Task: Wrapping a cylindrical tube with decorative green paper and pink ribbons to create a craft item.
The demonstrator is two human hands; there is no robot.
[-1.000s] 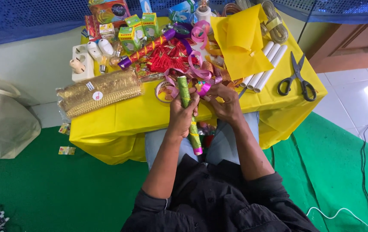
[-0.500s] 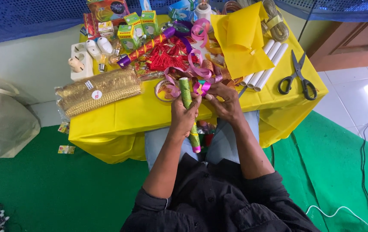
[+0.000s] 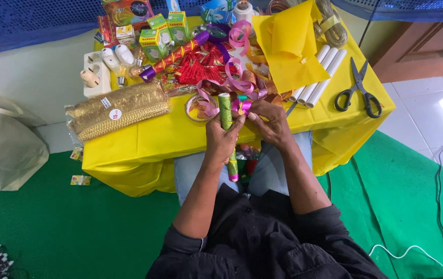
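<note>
Both hands work a green glittery stick and ribbon at the near edge of the yellow surface.

Left hand (image 3: 220,138) is wrapped around the green stick (image 3: 225,111), which stands nearly upright, top end above the fist, pink-tipped bottom end below it over the lap. Right hand (image 3: 269,124), just beside the left, pinches a pink and purple ribbon (image 3: 244,106) at the fingertips, close against the stick. Just beyond the hands: a tape ring (image 3: 196,107) and a heap of curled ribbons (image 3: 239,77). Further left of the hands, a gold fringe pack (image 3: 120,108). To the right, white paper rolls (image 3: 318,77) and black scissors (image 3: 358,90) on the surface (image 3: 180,137).
</note>
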